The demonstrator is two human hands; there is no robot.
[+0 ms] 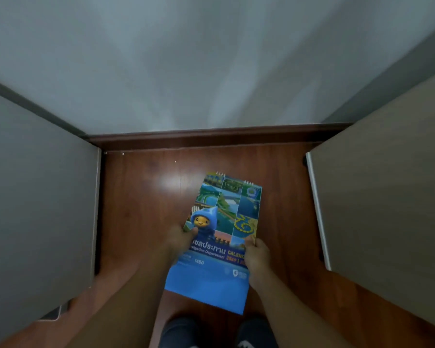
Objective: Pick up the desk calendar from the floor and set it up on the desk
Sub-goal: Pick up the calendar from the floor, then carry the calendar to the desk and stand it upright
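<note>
Calendar (220,237), a spiral-bound desk one with a blue cover, is held by both hands above the brown wood floor (141,197), between two grey panels (35,197) at left and right. In the head view the frame is soft with blur, so the small print is hard to read. The left hand (180,238) grips the left edge with its thumb on the cover; the right hand (256,254) pinches the right edge and hides the end of the title line. Readable writing includes Thai script, "Department", "CALEN" cut off by the right hand, and "1460". A blue hooded cartoon figure shows above the text. Dark shoes (255,334) show at the bottom edge.
</note>
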